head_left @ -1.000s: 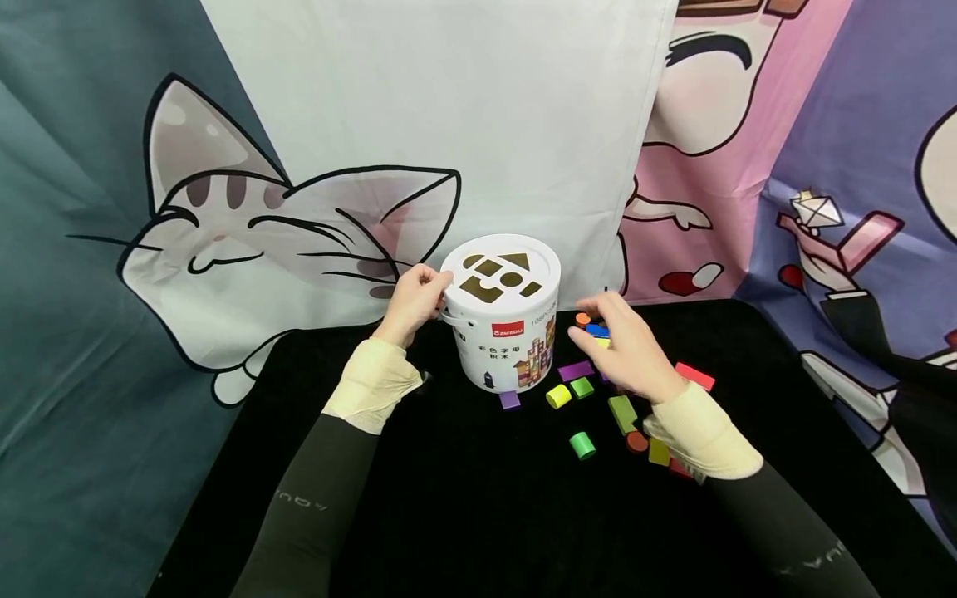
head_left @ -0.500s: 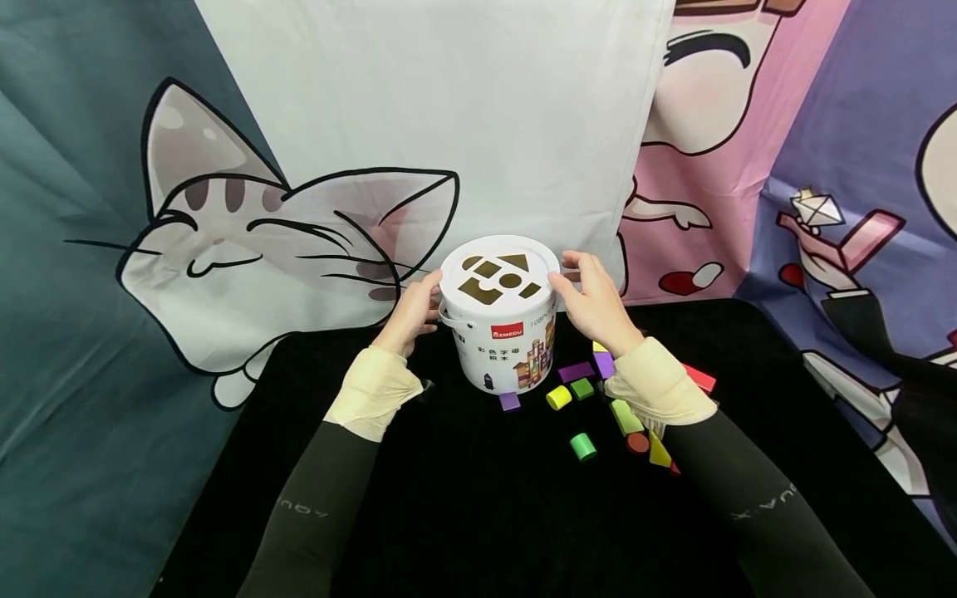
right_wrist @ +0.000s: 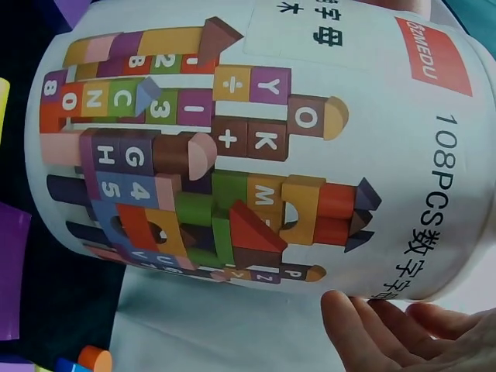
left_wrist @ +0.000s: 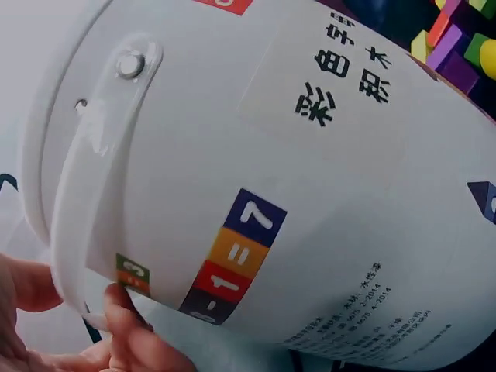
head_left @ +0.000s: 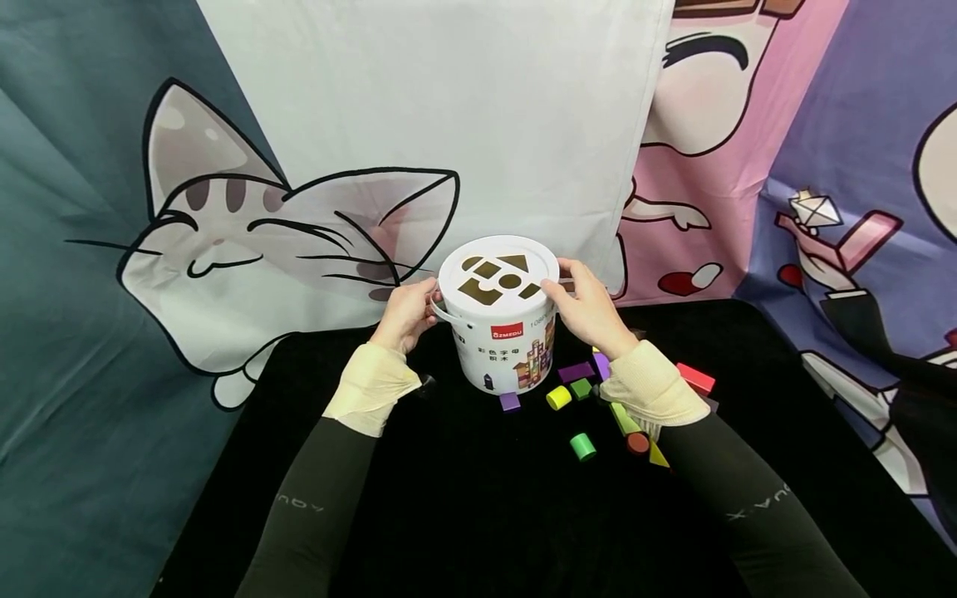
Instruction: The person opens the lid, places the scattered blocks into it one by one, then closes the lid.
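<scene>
A white toy-block bucket (head_left: pixel 478 361) stands upright on the black cloth, its lid (head_left: pixel 465 305) on and cut with shaped holes. At its left side my left hand (head_left: pixel 406 314) grips the rim area, and in the left wrist view the white handle (left_wrist: pixel 85 186) passes between thumb and fingers. On the right, my right hand (head_left: pixel 588 309) holds the lid's rim, thumb on the top edge and fingers lower against the side. In the right wrist view, the fingers (right_wrist: pixel 364 329) touch the bucket near its upper end. Little of the thumb shows there.
Wooden blocks lie to the right: a yellow cylinder (head_left: pixel 558 398), a green cylinder (head_left: pixel 582 447), a red block (head_left: pixel 695 379) and several others, partly under the right forearm. A purple block (head_left: pixel 510 402) lies at the bucket's front. Printed curtains (head_left: pixel 553 124) hang close behind.
My right hand has moved left and up from above the blocks to the lid's right rim. The left hand has shifted slightly at the left rim. The bucket stays in place.
</scene>
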A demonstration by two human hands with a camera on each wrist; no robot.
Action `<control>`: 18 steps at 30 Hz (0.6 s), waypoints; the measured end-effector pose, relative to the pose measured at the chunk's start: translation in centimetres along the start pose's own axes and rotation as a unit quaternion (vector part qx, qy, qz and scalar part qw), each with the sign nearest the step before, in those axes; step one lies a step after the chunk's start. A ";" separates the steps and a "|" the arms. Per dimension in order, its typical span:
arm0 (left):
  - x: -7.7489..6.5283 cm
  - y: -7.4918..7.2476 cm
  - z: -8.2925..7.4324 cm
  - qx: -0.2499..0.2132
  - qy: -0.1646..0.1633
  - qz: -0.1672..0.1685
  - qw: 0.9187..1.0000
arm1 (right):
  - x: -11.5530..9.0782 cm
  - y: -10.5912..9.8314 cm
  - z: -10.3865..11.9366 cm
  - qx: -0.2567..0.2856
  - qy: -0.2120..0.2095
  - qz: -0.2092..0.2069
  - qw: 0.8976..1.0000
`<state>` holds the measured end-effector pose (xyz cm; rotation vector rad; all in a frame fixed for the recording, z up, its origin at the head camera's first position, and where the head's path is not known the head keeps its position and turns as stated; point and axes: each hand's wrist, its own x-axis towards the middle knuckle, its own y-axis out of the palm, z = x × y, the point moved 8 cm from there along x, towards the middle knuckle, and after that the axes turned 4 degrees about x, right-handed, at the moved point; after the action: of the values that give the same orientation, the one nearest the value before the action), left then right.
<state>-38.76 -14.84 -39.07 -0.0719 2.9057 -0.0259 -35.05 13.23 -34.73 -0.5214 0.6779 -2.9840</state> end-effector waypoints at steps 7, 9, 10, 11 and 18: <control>-0.3 -0.1 -0.2 0.055 0.026 -0.020 0.998 | -0.5 0.7 0.6 0.019 -0.034 0.045 0.998; -0.7 -0.4 -0.9 0.055 0.055 -0.037 0.996 | -0.7 0.9 0.9 0.027 -0.056 0.068 0.996; -0.9 -0.5 -1.5 0.054 0.076 -0.047 0.995 | -0.8 1.0 1.1 0.032 -0.066 0.078 0.994; -1.1 -0.7 -2.1 0.052 0.102 -0.059 0.992 | -0.9 1.1 1.2 0.036 -0.075 0.085 0.993; -4.3 0.4 -7.2 0.109 0.310 -0.100 0.939 | -1.9 0.7 2.7 0.038 -0.082 0.068 0.994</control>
<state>-36.30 -14.09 -31.12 -0.3866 3.4805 -0.4915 -32.33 11.68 -33.30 -0.6778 0.5604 -2.7891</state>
